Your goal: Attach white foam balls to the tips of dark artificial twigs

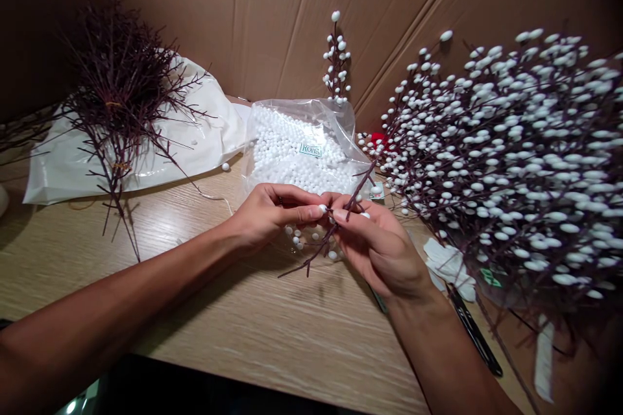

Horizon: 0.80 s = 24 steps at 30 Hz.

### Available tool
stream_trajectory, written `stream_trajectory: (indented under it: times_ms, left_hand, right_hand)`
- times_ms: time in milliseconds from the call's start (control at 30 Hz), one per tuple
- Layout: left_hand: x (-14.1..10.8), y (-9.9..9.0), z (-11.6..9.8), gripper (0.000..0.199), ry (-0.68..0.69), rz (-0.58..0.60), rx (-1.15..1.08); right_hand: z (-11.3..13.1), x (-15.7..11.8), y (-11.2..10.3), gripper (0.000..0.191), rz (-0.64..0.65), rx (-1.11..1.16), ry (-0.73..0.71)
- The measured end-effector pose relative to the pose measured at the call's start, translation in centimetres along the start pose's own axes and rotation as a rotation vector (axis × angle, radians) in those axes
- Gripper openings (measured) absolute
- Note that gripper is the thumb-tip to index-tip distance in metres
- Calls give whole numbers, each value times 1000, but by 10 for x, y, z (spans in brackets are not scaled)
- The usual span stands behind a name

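My left hand (272, 213) pinches a small white ball (322, 209) between thumb and forefinger, at a twig tip near the middle. My right hand (377, 240) is closed on a dark brown branch (318, 249), its thumb and forefinger pressed beside that tip. The branch slants from upper right to lower left, its bare forked end over the table. A few white balls show on its upper part, near my right fingers. Right behind my hands lies a clear plastic bag (296, 149) full of white balls. Several loose balls lie beneath my fingers.
Bare dark twigs (117, 78) lie on a white plastic bag (209, 110) at left. A large heap of white-tipped branches (511, 162) fills the right. One tipped sprig (337, 65) stands behind the clear bag, against cardboard (272, 19). A black-handled tool (474, 334) lies beside my right forearm.
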<state>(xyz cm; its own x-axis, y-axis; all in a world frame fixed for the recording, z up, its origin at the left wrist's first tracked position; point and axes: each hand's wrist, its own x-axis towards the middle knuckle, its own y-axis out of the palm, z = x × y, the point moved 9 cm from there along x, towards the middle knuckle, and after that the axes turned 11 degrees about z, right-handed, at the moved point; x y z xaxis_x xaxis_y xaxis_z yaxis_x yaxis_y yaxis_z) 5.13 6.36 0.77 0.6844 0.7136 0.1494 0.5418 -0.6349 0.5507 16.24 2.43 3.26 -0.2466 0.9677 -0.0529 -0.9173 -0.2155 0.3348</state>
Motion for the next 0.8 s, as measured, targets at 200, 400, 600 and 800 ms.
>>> stream_trajectory:
  times_ms: [200, 400, 600, 800]
  left_hand:
    - [0, -2, 1, 20, 4, -1, 6]
    - [0, -2, 0, 23, 3, -4, 10]
    - [0, -2, 0, 20, 0, -15, 5]
    - [0, -3, 0, 18, 4, -12, 2]
  right_hand:
    - [0, 0, 2, 17, -8, -8, -5]
    - [3, -1, 2, 18, -23, -35, -18]
    - [3, -1, 0, 19, -41, -52, -39]
    - [2, -1, 1, 19, -40, -63, -35]
